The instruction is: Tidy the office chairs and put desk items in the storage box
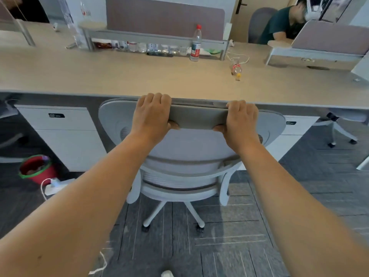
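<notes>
A light grey office chair (pixel 187 148) stands with its back toward me, its headrest (pixel 199 116) touching the front edge of the long wooden desk (pixel 119 74). My left hand (pixel 151 114) grips the headrest's left end and my right hand (pixel 242 120) grips its right end, fingers curled over the top and thumbs underneath. On the desk an upright water bottle (pixel 196 44) with a red cap stands near the back shelf. A smaller bottle (pixel 236 69) lies on its side to the right. Several small jars (pixel 155 47) line up under the shelf.
White drawer cabinets (pixel 60 134) flank the chair under the desk. A red bucket (pixel 38 169) and a white power strip (pixel 58 185) with cable lie on the floor at left. Another chair's base (pixel 339 134) is at right. A person (pixel 283 23) sits at the far desk.
</notes>
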